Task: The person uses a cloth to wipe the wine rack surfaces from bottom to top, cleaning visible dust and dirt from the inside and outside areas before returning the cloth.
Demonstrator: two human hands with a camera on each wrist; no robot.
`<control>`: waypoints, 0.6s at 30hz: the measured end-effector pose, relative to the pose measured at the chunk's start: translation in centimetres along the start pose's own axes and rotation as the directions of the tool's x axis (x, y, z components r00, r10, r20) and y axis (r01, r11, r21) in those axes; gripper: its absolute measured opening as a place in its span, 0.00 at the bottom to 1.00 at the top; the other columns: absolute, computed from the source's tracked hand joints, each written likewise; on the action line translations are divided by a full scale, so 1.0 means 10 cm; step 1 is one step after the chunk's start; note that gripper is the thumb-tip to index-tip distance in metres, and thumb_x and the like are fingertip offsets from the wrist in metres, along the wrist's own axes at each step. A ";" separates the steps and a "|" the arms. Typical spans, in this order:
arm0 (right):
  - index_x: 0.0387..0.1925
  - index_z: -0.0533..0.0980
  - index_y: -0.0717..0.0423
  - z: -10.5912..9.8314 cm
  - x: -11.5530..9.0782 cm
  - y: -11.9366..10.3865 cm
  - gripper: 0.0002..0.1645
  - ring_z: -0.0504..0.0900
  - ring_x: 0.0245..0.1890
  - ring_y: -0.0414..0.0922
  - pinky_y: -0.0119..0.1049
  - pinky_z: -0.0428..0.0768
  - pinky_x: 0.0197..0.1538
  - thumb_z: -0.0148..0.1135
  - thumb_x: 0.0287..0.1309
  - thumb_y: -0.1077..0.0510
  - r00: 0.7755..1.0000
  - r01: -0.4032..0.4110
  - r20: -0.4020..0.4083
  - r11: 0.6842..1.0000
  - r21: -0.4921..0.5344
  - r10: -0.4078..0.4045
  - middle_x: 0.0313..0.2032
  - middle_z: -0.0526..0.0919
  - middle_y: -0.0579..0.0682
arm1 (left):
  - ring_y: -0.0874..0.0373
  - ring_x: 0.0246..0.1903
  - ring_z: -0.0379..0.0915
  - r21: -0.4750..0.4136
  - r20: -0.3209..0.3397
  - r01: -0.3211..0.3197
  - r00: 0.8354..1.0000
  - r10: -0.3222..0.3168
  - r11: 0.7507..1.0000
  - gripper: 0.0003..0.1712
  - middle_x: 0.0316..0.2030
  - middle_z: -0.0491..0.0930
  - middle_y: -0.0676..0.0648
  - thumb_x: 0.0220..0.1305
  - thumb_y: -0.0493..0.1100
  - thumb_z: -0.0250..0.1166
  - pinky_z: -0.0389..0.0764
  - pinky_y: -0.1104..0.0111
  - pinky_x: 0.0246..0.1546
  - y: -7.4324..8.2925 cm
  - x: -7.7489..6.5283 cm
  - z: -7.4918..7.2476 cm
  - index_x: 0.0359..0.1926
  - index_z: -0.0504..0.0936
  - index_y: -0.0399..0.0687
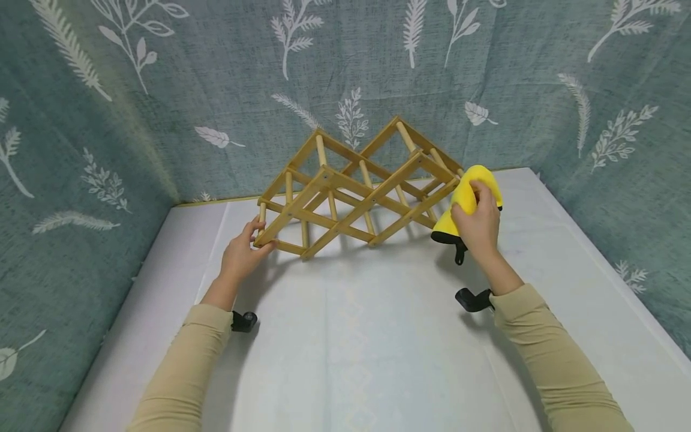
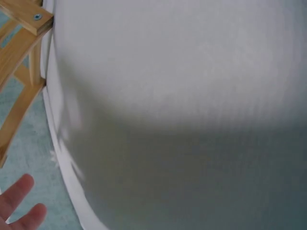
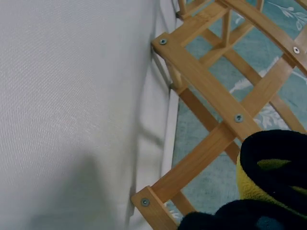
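A folding wooden wine rack (image 1: pixel 337 225) of crossed slats and round dowels stands in a zigzag on the white tabletop. My left hand (image 1: pixel 241 255) holds its left end, thumb at the lower front corner and fingers by the end dowel. Two of that hand's fingertips (image 2: pixel 31 218) show apart from the slats in the left wrist view. At the rack's right end, my right hand (image 1: pixel 482 219) grips a bunched yellow cloth (image 1: pixel 449 223) with black trim and a short black loop. The right wrist view has the cloth's dark edge (image 3: pixel 249 148) overlapping a slat.
The white tabletop (image 1: pixel 351 336) runs back to a green fabric wall (image 1: pixel 227 72) with white leaf prints, close behind the rack. Similar fabric walls (image 1: pixel 610 198) rise at both sides. Black wrist-camera mounts (image 1: pixel 474 300) stick out inward from both sleeves.
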State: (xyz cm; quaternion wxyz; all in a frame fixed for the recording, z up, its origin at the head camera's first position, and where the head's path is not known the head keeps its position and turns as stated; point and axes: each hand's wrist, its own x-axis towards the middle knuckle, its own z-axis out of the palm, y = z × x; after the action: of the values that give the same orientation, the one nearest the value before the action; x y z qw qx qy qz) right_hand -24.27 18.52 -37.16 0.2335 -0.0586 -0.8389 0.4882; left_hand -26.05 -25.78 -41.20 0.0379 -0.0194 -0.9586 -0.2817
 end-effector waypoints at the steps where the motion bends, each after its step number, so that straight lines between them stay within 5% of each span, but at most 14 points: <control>1: 0.61 0.62 0.61 -0.01 0.00 -0.01 0.31 0.70 0.46 0.53 0.43 0.71 0.44 0.52 0.55 0.59 1.000 0.000 0.005 1.000 0.006 0.000 0.54 0.69 0.61 | 0.39 0.55 0.67 -0.012 -0.009 0.007 1.000 -0.007 1.000 0.36 0.60 0.67 0.36 0.57 0.60 0.61 0.69 0.46 0.47 0.00 0.00 0.01 0.63 0.63 0.51; 9: 0.61 0.62 0.61 -0.03 -0.05 -0.13 0.30 0.71 0.49 0.53 0.47 0.72 0.46 0.53 0.55 0.60 0.999 0.051 -0.018 0.998 0.027 -0.051 0.55 0.69 0.61 | 0.39 0.54 0.68 -0.104 -0.044 0.003 0.999 -0.008 0.995 0.33 0.64 0.63 0.40 0.57 0.55 0.64 0.71 0.47 0.47 -0.01 -0.01 0.04 0.59 0.67 0.48; 18: 0.56 0.67 0.62 0.16 -0.06 -0.29 0.26 0.69 0.37 0.56 0.46 0.68 0.37 0.51 0.52 0.64 0.986 0.146 -0.077 0.987 -0.060 -0.151 0.49 0.69 0.65 | 0.39 0.55 0.67 -0.147 -0.057 0.006 0.998 -0.015 0.989 0.31 0.63 0.64 0.39 0.57 0.52 0.64 0.71 0.48 0.49 -0.04 0.01 0.06 0.58 0.68 0.45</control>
State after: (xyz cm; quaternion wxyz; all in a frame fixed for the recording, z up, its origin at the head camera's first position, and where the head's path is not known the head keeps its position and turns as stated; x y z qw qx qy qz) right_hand -24.03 15.56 -35.56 0.3014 -0.0221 -0.8436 0.4438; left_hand -26.17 -25.78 -41.91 0.0629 -0.0089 -0.9339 -0.3519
